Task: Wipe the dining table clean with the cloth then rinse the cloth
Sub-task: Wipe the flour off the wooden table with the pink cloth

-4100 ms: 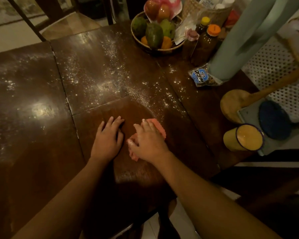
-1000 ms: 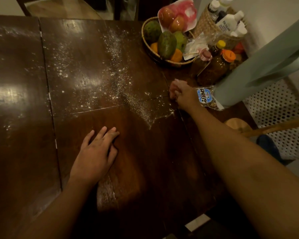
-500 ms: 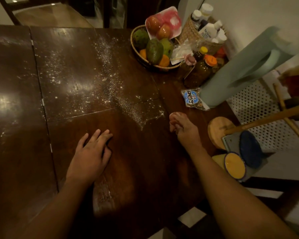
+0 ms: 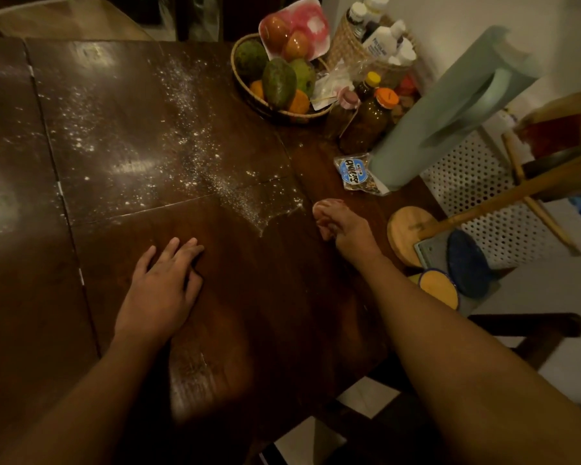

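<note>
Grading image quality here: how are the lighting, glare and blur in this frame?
Head view: dim, warm light; glare patches at left on the table; the pale green container streaked by motion blur; wide-angle bending at the edges; the cloth in the right hand barely discernible.

R hand w/ cloth — flat mid-table 4 s ago, then up by snack pkt — now drawn back nearer, cloth bunched in fist; powder near pkt mostly gone.
</note>
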